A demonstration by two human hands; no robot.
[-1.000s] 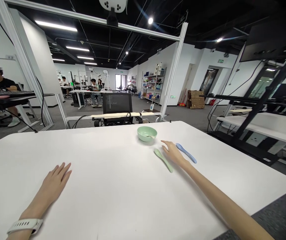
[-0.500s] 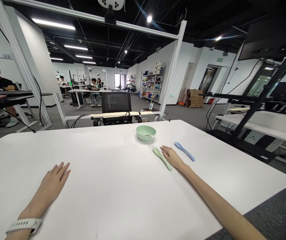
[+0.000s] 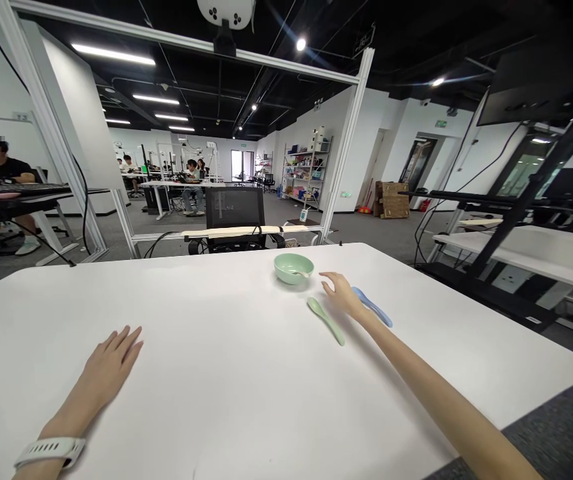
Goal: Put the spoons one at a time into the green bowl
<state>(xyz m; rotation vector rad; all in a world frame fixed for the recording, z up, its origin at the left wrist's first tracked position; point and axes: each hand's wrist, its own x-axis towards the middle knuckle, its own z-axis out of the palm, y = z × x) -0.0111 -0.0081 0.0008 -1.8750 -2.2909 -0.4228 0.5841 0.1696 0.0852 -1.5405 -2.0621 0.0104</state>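
Note:
My right hand (image 3: 341,295) is raised off the tabletop, thumb and fingers apart, with nothing in it. Just left of its fingertips stands a green bowl (image 3: 289,268). A pale spoon (image 3: 302,273) rests inside the bowl, its end near the right rim. Below the hand lies a green spoon (image 3: 326,321) on the table. To its right is a blue spoon (image 3: 377,311), its upper part close behind the hand. My left hand (image 3: 110,365) lies flat at the left, fingers stretched out, touching only the table. A pale watch band circles the left wrist.
The white table (image 3: 226,387) has rounded corners. A metal frame (image 3: 341,160) rises beyond its far edge, with a black chair (image 3: 235,208) behind. Dark stands and another desk (image 3: 521,247) are at the right. People sit at desks in the background.
My right hand has lifted from the table and moved slightly up toward the bowl, its thumb and fingers now parted. My left hand stays in place. The view has tilted slightly.

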